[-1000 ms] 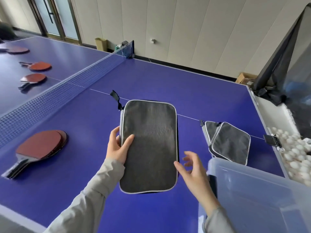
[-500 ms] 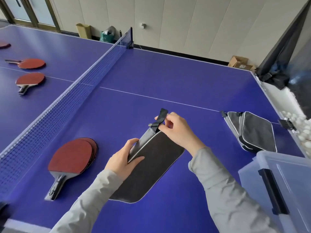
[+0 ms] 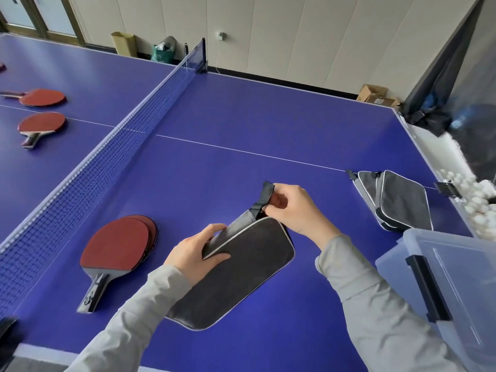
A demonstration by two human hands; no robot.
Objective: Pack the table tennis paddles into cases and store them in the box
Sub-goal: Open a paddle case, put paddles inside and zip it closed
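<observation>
Under the right hand (image 3: pixel 295 210), the case (image 3: pixel 241 269) zipper is hidden.

Beige panelled wall (image 3: pixel 295 36) behind a blue table (image 3: pixel 241 116); cardboard boxes (image 3: pixel 375 96) on the floor.

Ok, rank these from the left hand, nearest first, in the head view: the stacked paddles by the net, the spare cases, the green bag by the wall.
From the left hand:
1. Stacked paddles, just to its left, near side of the net.
2. Spare cases, off to the right, by the table edge.
3. Green bag, far off on the floor by the wall.
</observation>
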